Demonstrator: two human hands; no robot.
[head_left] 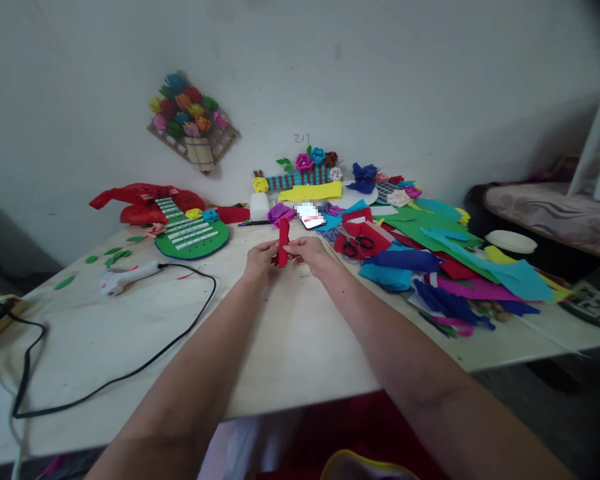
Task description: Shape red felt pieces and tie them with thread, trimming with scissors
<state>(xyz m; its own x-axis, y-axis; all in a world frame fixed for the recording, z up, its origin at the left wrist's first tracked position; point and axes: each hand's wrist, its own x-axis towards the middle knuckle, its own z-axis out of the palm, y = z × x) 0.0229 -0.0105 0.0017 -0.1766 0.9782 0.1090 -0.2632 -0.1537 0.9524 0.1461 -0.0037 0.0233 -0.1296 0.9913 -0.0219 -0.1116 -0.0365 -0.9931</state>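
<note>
Between my two hands, over the middle of the table, stands a narrow upright piece of folded red paper [283, 241]. My left hand [260, 259] pinches it from the left side, and my right hand [306, 253] grips it from the right. Just beyond my hands lie a phone [310, 216] with a lit screen and a crumpled purple paper piece [280, 213]. Scissors with black handles [357, 245] rest on red paper to the right of my right hand.
A white glue gun [130, 277] with a long black cord lies at left, near a green guitar-shaped craft [193, 237] and several green paper leaves. Coloured paper sheets [430, 233] pile up at right. A paper-flower decoration [187, 120] hangs on the wall.
</note>
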